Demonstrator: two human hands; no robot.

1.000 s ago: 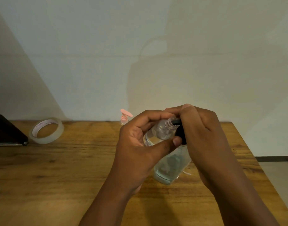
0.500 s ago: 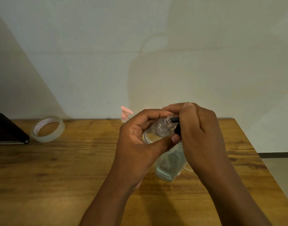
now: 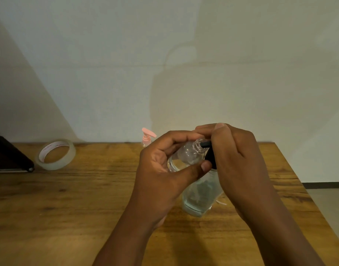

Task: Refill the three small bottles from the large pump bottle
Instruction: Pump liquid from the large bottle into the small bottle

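My left hand (image 3: pixel 164 169) grips a small clear bottle (image 3: pixel 186 156), tilted so its open neck meets the black pump nozzle (image 3: pixel 206 144). The large clear pump bottle (image 3: pixel 199 196) stands on the wooden table (image 3: pixel 88 208) under both hands, with a little liquid at its bottom. My right hand (image 3: pixel 239 160) curls over its black pump head and hides most of it. Behind my left hand, at the table's back edge, stands a small bottle with a pink pump (image 3: pixel 147 138); only its top shows.
A roll of clear tape (image 3: pixel 55 154) lies at the back left of the table. A dark flat object (image 3: pixel 9 158) sits at the far left edge. The wall rises right behind the table. The table's right edge runs down past my right forearm.
Both hands keep the same hold on the small bottle and the pump head. The view shifts slightly; nothing else visibly moves.
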